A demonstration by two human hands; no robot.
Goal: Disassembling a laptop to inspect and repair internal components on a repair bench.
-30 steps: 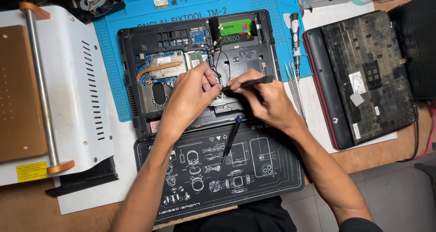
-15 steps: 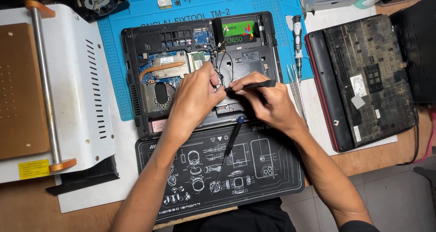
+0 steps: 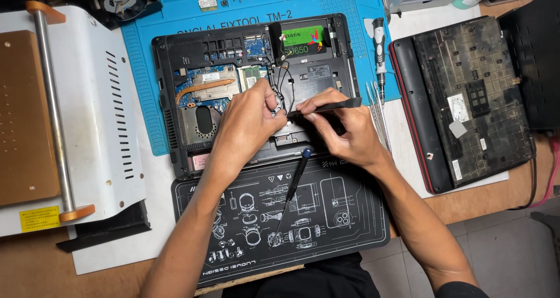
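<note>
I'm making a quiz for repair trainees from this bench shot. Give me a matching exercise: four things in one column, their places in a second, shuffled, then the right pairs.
Things:
1. black pry tool
2. blue-tipped screwdriver
3. silver-and-black screwdriver
4. black laptop base cover

Places:
A. lying on the black printed mat
B. right of the opened laptop, near the blue mat's edge
C. held in the right hand
D. far right, on the white sheet

Pairs: 1-C, 2-A, 3-B, 4-D
</note>
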